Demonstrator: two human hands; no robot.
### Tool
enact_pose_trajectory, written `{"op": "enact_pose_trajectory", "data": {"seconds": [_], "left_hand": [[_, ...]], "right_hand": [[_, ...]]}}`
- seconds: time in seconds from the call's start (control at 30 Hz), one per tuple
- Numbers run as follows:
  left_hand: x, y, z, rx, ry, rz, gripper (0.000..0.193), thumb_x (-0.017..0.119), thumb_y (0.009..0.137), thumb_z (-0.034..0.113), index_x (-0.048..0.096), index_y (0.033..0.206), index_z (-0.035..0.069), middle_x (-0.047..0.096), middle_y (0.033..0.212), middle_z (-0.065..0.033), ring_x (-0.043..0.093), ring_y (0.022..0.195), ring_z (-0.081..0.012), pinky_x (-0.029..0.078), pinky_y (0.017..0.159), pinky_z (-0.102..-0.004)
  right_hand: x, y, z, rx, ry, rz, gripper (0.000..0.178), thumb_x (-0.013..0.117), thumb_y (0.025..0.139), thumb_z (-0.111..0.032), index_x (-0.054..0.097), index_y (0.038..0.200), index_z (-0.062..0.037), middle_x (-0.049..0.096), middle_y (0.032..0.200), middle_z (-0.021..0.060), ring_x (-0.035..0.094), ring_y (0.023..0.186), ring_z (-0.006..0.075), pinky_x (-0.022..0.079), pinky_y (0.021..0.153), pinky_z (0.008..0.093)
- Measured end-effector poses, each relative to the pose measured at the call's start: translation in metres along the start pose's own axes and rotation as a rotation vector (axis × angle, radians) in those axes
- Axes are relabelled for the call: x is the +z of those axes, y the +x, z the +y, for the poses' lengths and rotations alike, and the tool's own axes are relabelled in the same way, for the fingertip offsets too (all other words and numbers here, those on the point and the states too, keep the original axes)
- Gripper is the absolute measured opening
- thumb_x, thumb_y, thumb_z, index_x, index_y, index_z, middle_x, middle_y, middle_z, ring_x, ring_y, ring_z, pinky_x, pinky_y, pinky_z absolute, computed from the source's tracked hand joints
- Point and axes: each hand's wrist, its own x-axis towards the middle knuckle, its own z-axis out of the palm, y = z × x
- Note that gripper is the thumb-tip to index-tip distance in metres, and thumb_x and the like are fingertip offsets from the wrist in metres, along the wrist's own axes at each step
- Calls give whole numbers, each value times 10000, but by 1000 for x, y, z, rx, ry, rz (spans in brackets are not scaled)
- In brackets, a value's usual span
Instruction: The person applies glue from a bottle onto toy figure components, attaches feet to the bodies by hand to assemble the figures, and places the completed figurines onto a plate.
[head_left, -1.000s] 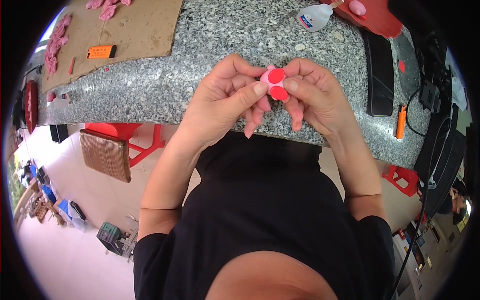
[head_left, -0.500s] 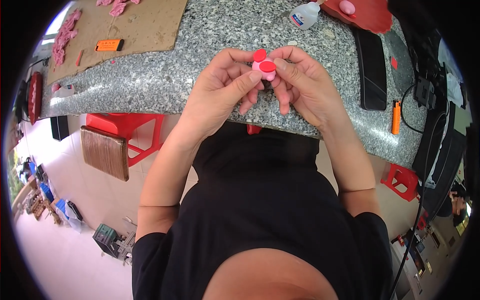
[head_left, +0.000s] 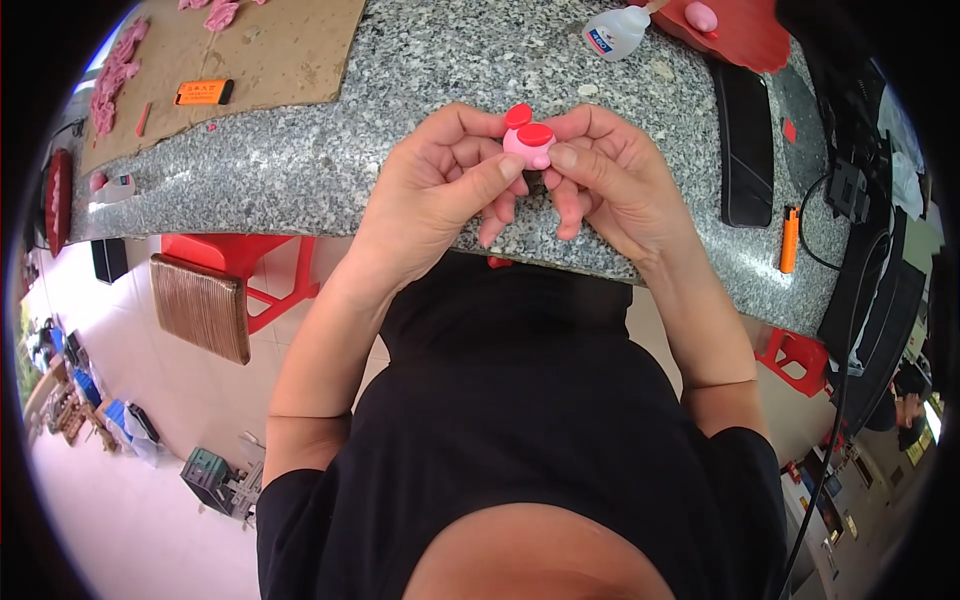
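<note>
Between my two hands, over the near edge of the speckled stone table, is a small round pink toy figure with two flat red oval pieces on it. My left hand pinches its left side, the thumb lying on the pink body. On the other side my right hand also holds it, its thumb tip by a small pink nub and its index finger near the larger red oval. The lower fingers of both hands curl loosely beneath. The figure's underside is hidden.
Cardboard with pink scraps and an orange-handled cutter lies at the far left. At the far right are a clear bottle, a red tray with a pink piece, a black phone-like slab and another orange cutter.
The right thumb has slid down from the larger red oval to beside the pink nub. The figure has turned slightly, showing more of its pink body. Both hands keep hold.
</note>
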Motion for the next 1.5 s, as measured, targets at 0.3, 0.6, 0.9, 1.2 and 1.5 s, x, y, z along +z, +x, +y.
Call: {"op": "enact_pose_trajectory", "data": {"seconds": [0.3, 0.6, 0.9, 1.2, 1.5], "left_hand": [[-1, 2, 4, -71, -17, -15, 170, 520, 849, 84, 468, 974, -21, 556, 700, -75, 510, 505, -89, 390, 417, -191], [6, 0, -5, 117, 60, 33, 244, 491, 877, 159, 459, 1064, 7, 547, 744, -70, 473, 559, -63, 361, 432, -168], [-1, -3, 1, -17, -14, -26, 246, 508, 861, 128, 452, 1049, -20, 552, 736, -79, 495, 527, -85, 357, 395, -187], [-5, 0, -1, -56, -55, -54, 222, 468, 873, 121, 446, 1055, -4, 568, 770, -114, 488, 498, -92, 345, 374, -173], [0, -1, 3, -49, -80, -71, 267, 478, 880, 182, 436, 1099, 35, 547, 726, -74, 456, 460, -85, 311, 351, -165]], "right_hand": [[6, -1, -3, 7, 8, 27, 151, 543, 838, -113, 505, 885, 25, 551, 659, 66, 556, 458, 120, 476, 383, 222], [10, -1, -5, 49, -58, 67, 204, 567, 830, -192, 478, 815, -10, 505, 606, 40, 469, 376, 79, 391, 306, 198], [9, -4, -3, 25, -4, 27, 191, 519, 850, -143, 467, 901, 32, 528, 632, 75, 478, 379, 93, 414, 317, 201], [7, 0, -4, 51, 12, -15, 155, 518, 843, -104, 457, 873, 35, 528, 606, 86, 458, 357, 78, 385, 279, 199], [11, -1, -7, 56, -18, 41, 245, 519, 862, -212, 500, 771, 15, 482, 547, 30, 388, 319, 50, 319, 258, 178]]}}
